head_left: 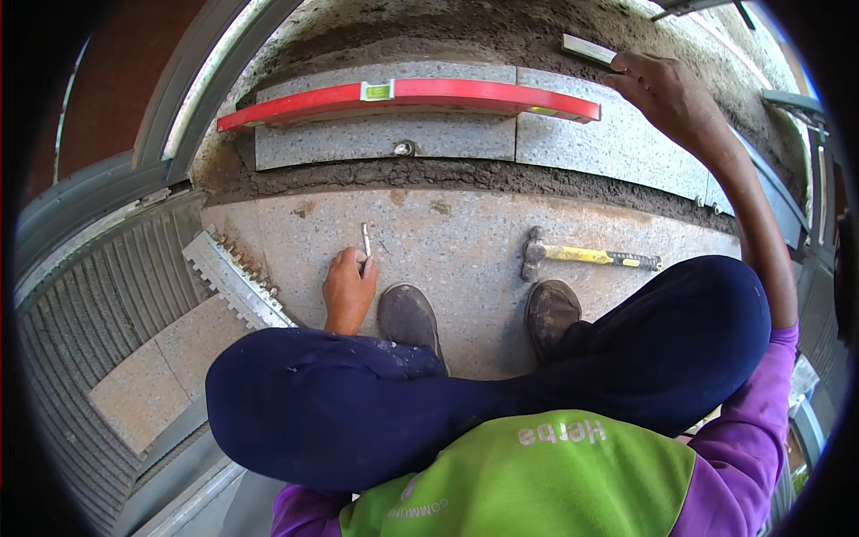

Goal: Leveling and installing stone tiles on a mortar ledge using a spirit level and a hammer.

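My left hand (349, 291) is closed round a thin white pencil-like stick (366, 240), its tip upward just above the speckled paving (465, 313). Farther off at the upper right, my right hand (660, 94) grips the end of a flat, pale metal-looking piece (586, 48) over the mortar; its full shape is hidden by the fingers. A red spirit level (483, 92) lies across the row of grey speckled tiles (617, 148), its green vial window near the middle. A hammer (582, 255) with a yellow and black handle rests on the paving, right of my left hand.
Dark mortar (429, 174) fills the gap between tile row and paving. At left are a notched metal strip (237, 282), ribbed decking (80, 331) and loose tiles (152, 385). A grey door frame (170, 116) curves up the left. My shoes (408, 313) stand on the paving.
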{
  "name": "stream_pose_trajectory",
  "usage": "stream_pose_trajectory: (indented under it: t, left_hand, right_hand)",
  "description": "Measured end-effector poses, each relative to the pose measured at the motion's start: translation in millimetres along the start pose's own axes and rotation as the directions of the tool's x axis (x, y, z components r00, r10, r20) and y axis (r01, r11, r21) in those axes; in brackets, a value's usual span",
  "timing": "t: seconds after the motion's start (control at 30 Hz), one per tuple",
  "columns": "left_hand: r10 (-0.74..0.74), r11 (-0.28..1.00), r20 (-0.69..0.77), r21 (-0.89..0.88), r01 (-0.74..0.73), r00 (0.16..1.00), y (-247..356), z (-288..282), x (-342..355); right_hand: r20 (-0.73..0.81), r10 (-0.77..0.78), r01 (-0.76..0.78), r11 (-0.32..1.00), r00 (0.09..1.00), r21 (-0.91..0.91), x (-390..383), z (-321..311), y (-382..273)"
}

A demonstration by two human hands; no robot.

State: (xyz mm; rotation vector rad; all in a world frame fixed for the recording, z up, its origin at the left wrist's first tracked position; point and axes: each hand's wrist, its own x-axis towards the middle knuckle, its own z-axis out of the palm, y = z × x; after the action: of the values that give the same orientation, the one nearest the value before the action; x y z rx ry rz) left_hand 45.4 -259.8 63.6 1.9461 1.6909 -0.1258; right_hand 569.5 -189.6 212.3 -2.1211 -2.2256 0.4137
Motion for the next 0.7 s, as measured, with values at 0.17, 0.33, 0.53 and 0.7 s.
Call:
stream_pose_trajectory:
  t: [0.17,0.33,0.53,0.7]
  left_hand:
    - [-0.026,0.998,-0.048,0.058,0.029,0.998,-1,-7,-4]
    - [-0.070,0.978,-0.115,-0.204,0.045,0.991,-19,-12,-3]
    - [-0.269,0.858,0.157,-0.409,0.311,0.950,-1,-23,-27]
    - [-0.084,0.875,0.296,-0.435,0.212,0.952,79,-51,-46]
  right_hand:
    - [-0.197,0.070,-0.016,0.964,0.978,0.266,-61,48,59]
    - [-0.092,0.134,-0.068,0.853,0.987,0.517,-158,139,44]
    - [-0.011,-0.103,0.096,0.881,0.995,0.463,-211,193,3]
    - [0.020,-0.258,0.237,0.912,0.966,0.334,-215,208,-5]
